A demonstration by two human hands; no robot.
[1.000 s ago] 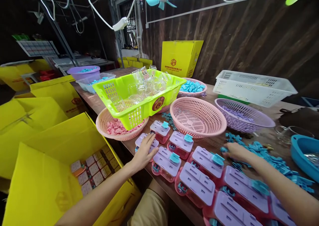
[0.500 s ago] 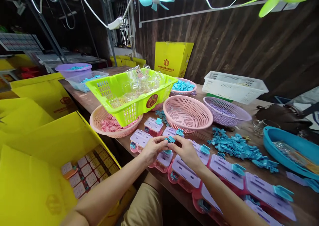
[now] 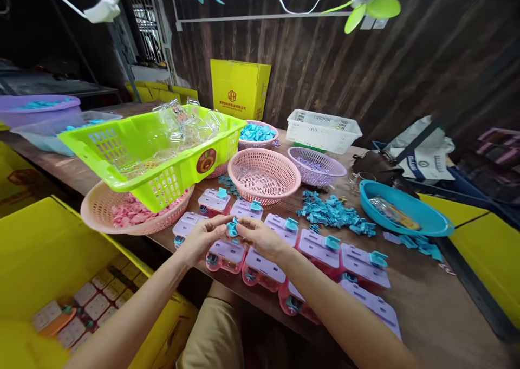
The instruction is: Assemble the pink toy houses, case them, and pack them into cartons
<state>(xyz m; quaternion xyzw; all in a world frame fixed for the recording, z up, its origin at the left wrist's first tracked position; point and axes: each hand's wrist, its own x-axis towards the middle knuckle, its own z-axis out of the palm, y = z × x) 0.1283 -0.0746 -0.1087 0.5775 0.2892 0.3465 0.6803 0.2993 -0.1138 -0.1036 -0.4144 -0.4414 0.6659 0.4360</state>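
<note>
A small blue plastic part [image 3: 232, 227] is pinched between the fingertips of both my hands, above the near rows of toys. My left hand [image 3: 203, 240] grips it from the left and my right hand [image 3: 263, 239] from the right. Below and around them stand several pink toy cases with lilac tops [image 3: 319, 247]; many carry a blue clip-like piece [image 3: 332, 243] at one end. The fingers partly cover the part, so its exact shape is hard to make out. To the right of the hands lies a loose pile of blue plastic pieces [image 3: 335, 213].
A lime-green basket [image 3: 190, 166] of clear plastic pieces rests over a pink basket [image 3: 91, 209]. Behind the toys stand a pink colander [image 3: 264, 193], a lilac basket [image 3: 319, 178] and a white crate [image 3: 320, 136]. A blue tray [image 3: 406, 222] is at right; an open yellow carton [image 3: 28, 250] holds packed toys.
The view has swung to the right, so the table and baskets sit further left. Both hands still pinch the small blue part, which appears turned more upright.
</note>
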